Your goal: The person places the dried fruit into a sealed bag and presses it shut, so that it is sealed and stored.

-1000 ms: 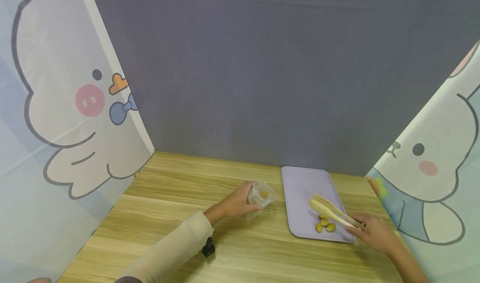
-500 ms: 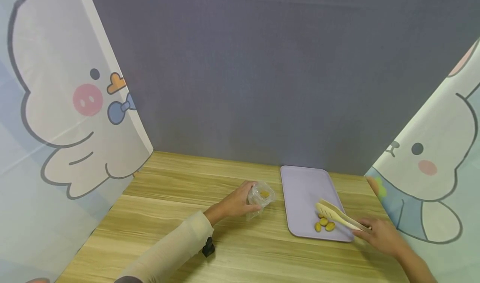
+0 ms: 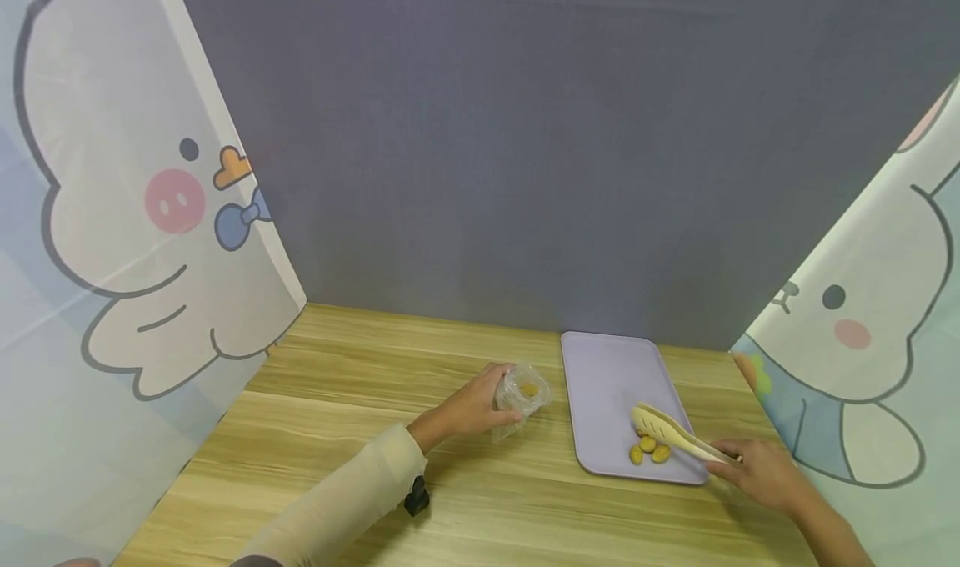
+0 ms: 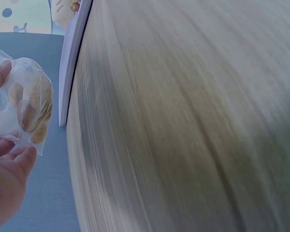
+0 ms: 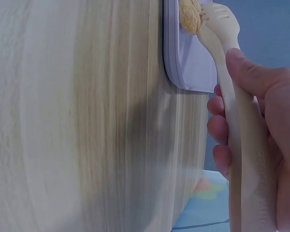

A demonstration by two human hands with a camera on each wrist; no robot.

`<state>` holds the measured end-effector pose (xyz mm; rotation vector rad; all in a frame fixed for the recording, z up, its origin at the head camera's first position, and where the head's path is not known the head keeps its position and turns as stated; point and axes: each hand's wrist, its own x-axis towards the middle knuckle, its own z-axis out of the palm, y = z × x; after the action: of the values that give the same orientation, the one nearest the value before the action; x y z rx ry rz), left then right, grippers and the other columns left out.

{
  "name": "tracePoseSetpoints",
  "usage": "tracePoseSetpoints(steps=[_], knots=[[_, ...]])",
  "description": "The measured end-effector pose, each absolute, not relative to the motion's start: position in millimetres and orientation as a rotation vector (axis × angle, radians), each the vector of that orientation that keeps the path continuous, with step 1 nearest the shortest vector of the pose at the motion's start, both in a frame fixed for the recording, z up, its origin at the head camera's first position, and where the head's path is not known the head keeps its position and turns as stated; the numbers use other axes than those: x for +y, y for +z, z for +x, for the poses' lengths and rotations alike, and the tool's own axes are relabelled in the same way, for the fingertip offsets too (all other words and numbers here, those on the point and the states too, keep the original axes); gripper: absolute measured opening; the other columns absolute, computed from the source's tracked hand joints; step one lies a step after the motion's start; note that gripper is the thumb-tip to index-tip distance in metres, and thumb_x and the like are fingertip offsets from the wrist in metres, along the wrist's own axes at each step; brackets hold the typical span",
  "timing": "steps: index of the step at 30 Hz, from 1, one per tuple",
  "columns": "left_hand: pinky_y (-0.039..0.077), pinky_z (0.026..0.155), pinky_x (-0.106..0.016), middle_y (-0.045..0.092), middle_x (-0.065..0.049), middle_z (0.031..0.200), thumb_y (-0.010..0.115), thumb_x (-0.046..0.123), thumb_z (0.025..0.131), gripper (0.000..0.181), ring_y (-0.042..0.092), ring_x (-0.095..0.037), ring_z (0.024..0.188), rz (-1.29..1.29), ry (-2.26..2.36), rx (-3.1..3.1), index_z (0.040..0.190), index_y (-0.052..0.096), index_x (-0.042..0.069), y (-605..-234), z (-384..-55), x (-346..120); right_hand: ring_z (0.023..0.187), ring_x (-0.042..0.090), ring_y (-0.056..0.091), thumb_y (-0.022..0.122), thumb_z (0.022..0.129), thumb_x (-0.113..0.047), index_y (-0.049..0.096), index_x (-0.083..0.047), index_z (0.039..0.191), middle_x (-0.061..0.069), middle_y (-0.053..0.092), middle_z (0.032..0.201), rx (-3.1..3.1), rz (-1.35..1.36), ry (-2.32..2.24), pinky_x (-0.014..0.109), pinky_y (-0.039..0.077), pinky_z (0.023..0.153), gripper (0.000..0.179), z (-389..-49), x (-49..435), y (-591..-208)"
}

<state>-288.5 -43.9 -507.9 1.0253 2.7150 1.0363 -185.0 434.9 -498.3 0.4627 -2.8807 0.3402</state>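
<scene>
My left hand (image 3: 480, 402) grips a clear plastic bag (image 3: 522, 390) above the wooden table, left of the tray. Several brown-yellow pieces (image 4: 36, 104) show through the plastic in the left wrist view. In my right hand (image 3: 761, 471) is a pair of cream-coloured tongs (image 3: 678, 435) with slotted tips, thumb on one arm and fingers round the other. The tips hang low over the lilac tray (image 3: 611, 367), right at several wrinkled, nut-like tan pieces (image 3: 648, 444) near its front. In the right wrist view, one such piece (image 5: 189, 17) lies beside the tong tips.
A small black object (image 3: 417, 497) sits by the left forearm on the table (image 3: 360, 358). A grey panel (image 3: 480, 175) rises behind the table, and cartoon-printed sheets (image 3: 135, 300) border it at both sides.
The right hand and tongs have shifted a little right and down towards the pieces on the tray, and the tong arms now stand closer together. The left hand and bag stay put.
</scene>
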Motion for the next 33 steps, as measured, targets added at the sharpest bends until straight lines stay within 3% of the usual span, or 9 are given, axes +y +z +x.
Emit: tracePoseSetpoints(steps=[10,25,33], knots=[[0.051,0.104,-0.043,0.048,-0.011,0.147,0.077,0.038,0.091,0.08,0.057,-0.021,0.122,1.035,1.087,2.711,0.152,0.038,0.007,-506.6,-287.3,-43.6,0.059,-0.004,0.038,0.083,0.082,-0.028,0.08,-0.012,0.102,-0.021,0.041,0.058,-2.894,0.433,0.348,0.023,0.033,0.054,0.026,-182.3,431.1,-497.1],[0.052,0.101,-0.041,0.049,-0.009,0.146,0.076,0.04,0.092,0.079,0.057,-0.02,0.12,1.046,1.072,2.72,0.153,0.037,0.007,-507.9,-287.8,-44.3,0.059,-0.006,0.038,0.087,0.076,-0.026,0.079,-0.016,0.095,-0.025,0.044,0.06,-2.798,0.515,0.293,0.024,0.035,0.053,0.022,-184.7,432.6,-499.2],[0.052,0.1,-0.039,0.048,-0.008,0.146,0.074,0.041,0.093,0.079,0.057,-0.018,0.118,1.038,1.069,2.712,0.153,0.036,0.009,-506.0,-287.1,-44.8,0.059,-0.006,0.036,0.085,0.079,-0.024,0.079,-0.012,0.099,-0.022,0.042,0.061,-2.818,0.522,0.325,0.023,0.031,0.051,0.023,-186.3,432.4,-497.9]])
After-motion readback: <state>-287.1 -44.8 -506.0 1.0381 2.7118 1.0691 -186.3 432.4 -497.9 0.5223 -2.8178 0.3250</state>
